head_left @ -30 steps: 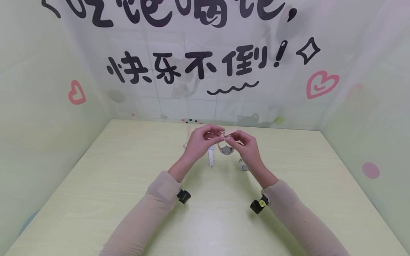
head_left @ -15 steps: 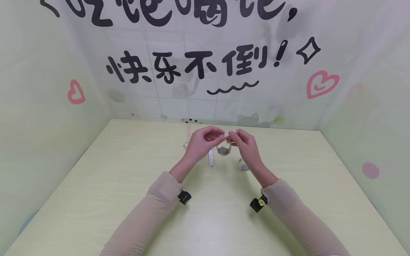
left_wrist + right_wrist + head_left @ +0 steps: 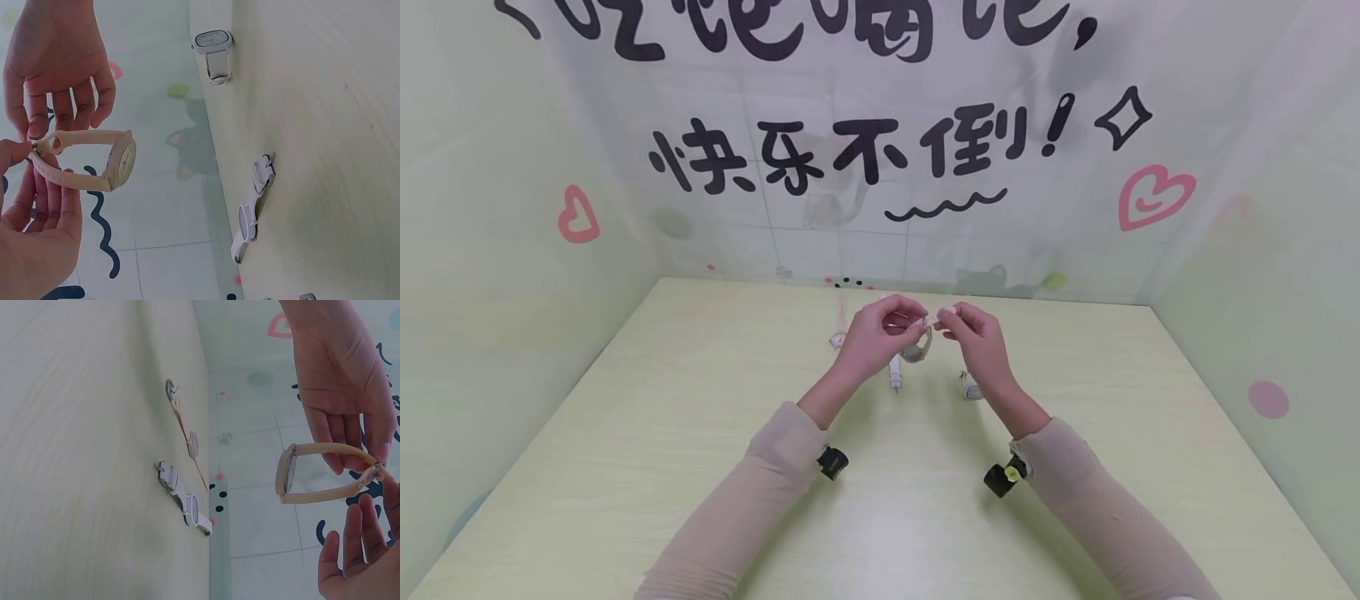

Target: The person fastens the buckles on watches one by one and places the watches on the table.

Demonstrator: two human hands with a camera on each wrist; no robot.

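Above the far part of the table, both hands hold a beige wristwatch (image 3: 913, 353) whose strap forms a loop. My left hand (image 3: 865, 342) pinches the strap at its buckle with thumb and fingertips. Close beside it, my right hand (image 3: 981, 337) pinches the strap's free end. In the left wrist view the round watch case (image 3: 124, 164) hangs out away from both hands, and the buckle (image 3: 39, 149) is partly covered by fingers. From the right wrist, the loop (image 3: 325, 448) shows side-on, with the two strap ends meeting at the fingertips.
On the table (image 3: 700, 417) lie a white watch (image 3: 895, 372) beneath the hands, a thin pink-strapped watch (image 3: 837, 340) to the left, and a white watch with a rounded rectangular case (image 3: 972, 390) to the right. A printed backdrop (image 3: 820, 250) stands right behind.
The watch case has swung to the left below the hands. My right fingers have shifted their grip on the strap end, drawing slightly apart from the left fingers.
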